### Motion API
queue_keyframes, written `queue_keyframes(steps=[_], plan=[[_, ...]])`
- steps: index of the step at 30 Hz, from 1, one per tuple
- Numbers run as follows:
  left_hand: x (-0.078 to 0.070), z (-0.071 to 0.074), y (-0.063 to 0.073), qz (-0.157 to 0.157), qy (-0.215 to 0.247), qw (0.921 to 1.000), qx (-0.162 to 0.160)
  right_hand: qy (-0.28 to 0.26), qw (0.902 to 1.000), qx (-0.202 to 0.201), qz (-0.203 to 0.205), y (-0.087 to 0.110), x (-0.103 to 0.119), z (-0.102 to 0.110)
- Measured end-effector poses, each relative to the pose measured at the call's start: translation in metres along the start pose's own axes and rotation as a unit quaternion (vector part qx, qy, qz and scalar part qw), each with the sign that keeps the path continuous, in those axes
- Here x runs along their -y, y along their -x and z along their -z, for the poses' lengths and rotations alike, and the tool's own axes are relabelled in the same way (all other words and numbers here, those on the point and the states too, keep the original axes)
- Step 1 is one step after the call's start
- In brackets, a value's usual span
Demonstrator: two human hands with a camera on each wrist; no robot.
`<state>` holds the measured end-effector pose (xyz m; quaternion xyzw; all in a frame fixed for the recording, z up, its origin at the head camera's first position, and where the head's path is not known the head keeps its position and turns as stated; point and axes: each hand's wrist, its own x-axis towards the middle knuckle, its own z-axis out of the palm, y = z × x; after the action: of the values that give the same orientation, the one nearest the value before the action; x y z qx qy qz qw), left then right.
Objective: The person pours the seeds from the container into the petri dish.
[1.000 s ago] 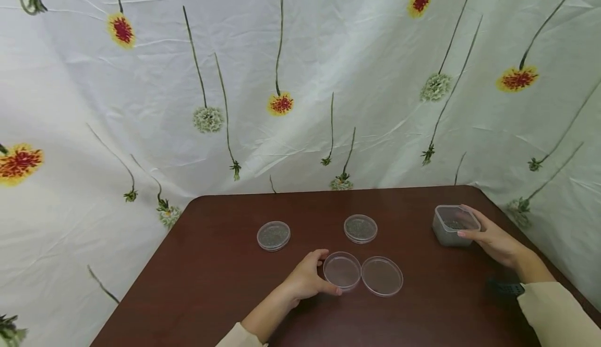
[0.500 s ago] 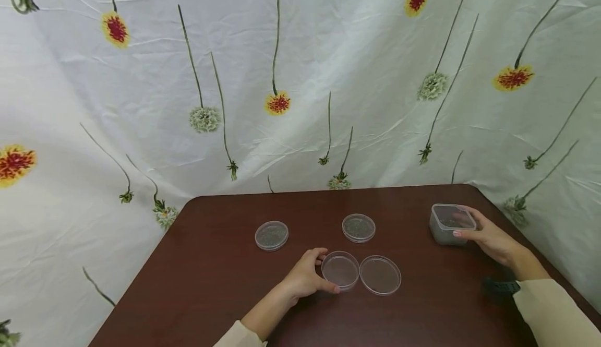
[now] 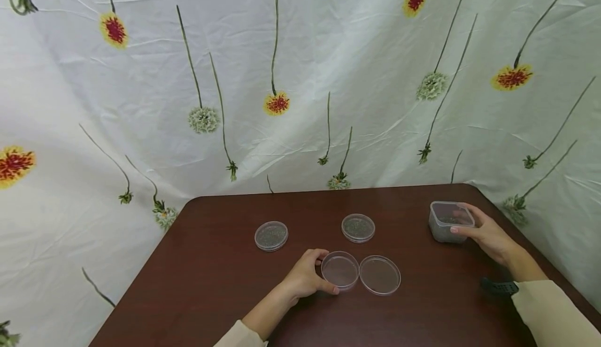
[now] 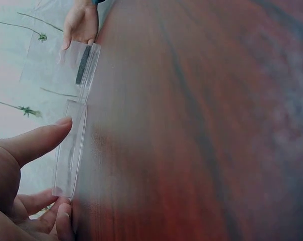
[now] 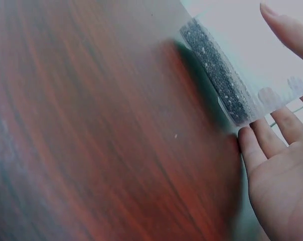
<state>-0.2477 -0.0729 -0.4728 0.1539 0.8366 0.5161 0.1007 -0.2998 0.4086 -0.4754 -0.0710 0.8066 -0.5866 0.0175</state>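
My left hand holds a clear petri dish at its left side, with the thumb in front and the fingers behind. Touching that dish on the right lies a second clear round piece, a dish or its lid. At the table's right my right hand grips a clear square plastic tub between thumb and fingers. Dark grey granules form a layer in its bottom, seen in the right wrist view. The tub appears slightly above the table.
Two covered petri dishes with greyish contents, a left one and a right one, stand farther back on the dark brown table. A flowered white cloth hangs behind the table. A dark band is on my right wrist.
The tub in my right hand has shifted slightly left and up. My left hand and the dishes keep their places; the whole head view has drifted a little.
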Motion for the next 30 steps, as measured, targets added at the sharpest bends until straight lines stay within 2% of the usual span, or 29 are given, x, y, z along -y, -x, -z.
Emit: queue_keyframes(steps=[6, 15, 30], plan=[[-0.002, 0.000, 0.001, -0.007, 0.001, 1.0000, -0.004, -0.004, 0.9999, -0.010, 0.006, -0.003, 0.010, -0.004], [0.000, 0.001, 0.002, -0.009, 0.005, 0.9999, -0.002, -0.031, 0.9982, -0.013, 0.049, -0.009, 0.028, -0.017], [0.001, -0.002, 0.000, -0.004, -0.008, 0.9999, -0.009, -0.016, 0.9969, 0.005, 0.078, -0.020, 0.055, -0.043]])
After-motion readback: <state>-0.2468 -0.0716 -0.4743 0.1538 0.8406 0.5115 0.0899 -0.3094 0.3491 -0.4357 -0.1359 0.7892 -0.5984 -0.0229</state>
